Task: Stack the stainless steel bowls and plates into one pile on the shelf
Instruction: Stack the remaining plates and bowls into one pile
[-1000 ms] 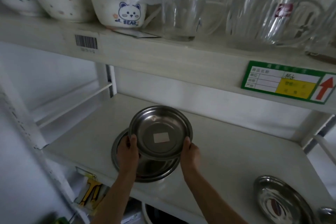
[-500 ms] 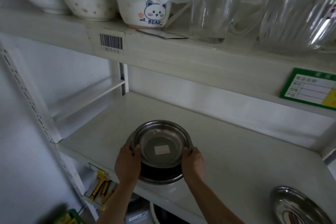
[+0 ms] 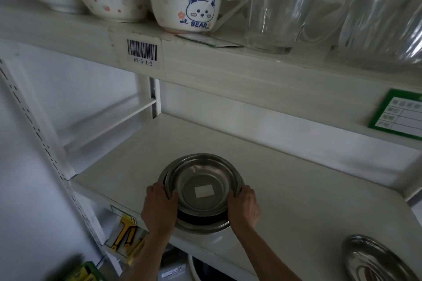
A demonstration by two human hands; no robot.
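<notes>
While it sits nested in the pile, the top bowl is gripped by left hand and right hand.

bowl in plate | shelf front-left (another plate right)

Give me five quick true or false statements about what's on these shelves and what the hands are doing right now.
1. Both hands, left hand and right hand, grip the top bowl. True.
2. The top bowl has a white sticker inside. True.
3. The bear bowl sits on the lower shelf. False: it is on the upper shelf.
4. Every steel dish is stacked. False: one steel plate lies apart, lower right.
5. The barcode label is green. False: it is white.
</notes>
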